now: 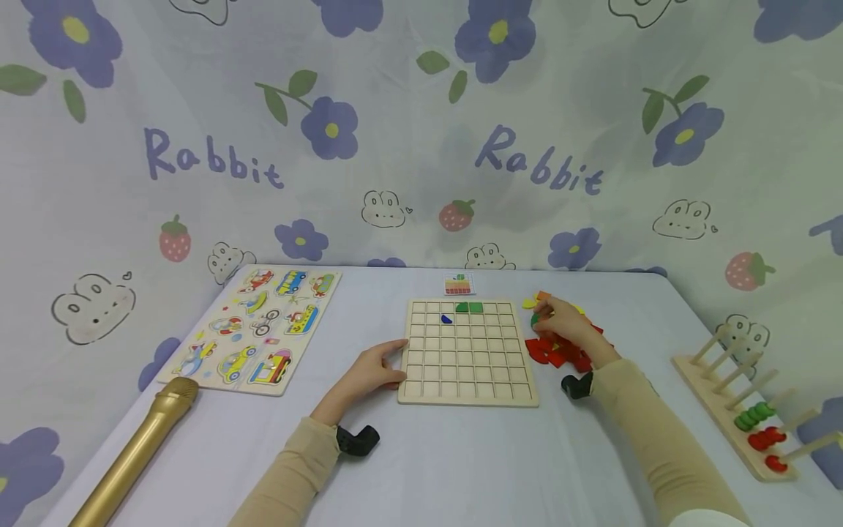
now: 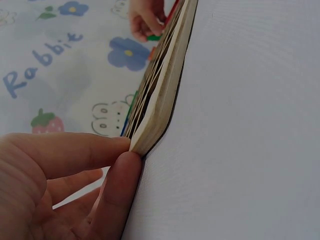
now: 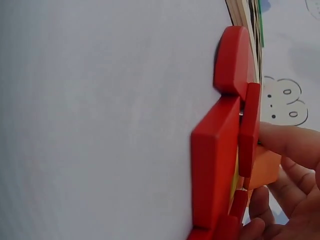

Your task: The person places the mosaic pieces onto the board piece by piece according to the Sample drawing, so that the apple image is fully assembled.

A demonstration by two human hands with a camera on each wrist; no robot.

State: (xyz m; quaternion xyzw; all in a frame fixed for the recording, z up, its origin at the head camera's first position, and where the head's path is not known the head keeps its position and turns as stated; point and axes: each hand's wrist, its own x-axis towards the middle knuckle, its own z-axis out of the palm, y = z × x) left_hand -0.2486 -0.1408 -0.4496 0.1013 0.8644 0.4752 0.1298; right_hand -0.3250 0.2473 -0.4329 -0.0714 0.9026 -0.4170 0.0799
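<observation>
The grid board point(image 1: 467, 353) lies flat on the white table point(image 1: 461, 461), in the middle, in front of the person. The left hand point(image 1: 374, 372) rests at the board's near left edge; the left wrist view shows its fingers point(image 2: 75, 152) nearly straight, with fingertips pressed against the board's corner point(image 2: 150, 135) and not curled round it. On the board sit two green pieces point(image 1: 469, 307) in the top row and a blue piece point(image 1: 446, 319) just below and to their left.

The right hand point(image 1: 560, 318) is over the pile of coloured pieces point(image 1: 560, 351) just right of the board. Its fingers are curled, and in the head view a small green piece point(image 1: 536, 319) shows at the fingertips, also seen far off in the left wrist view point(image 2: 154, 37). The right wrist view shows the fingers point(image 3: 287, 145) against red pieces point(image 3: 220, 160) and an orange piece point(image 3: 264, 172), but no green piece; the grip itself is hidden there.

A small picture card point(image 1: 458, 284) lies beyond the board. To the left are a vehicle puzzle point(image 1: 257, 329) and a gold microphone point(image 1: 135, 454), cut off at the frame's lower edge. At the right stands a peg rack point(image 1: 744, 417) with green and red rings, seen only in the head view.
</observation>
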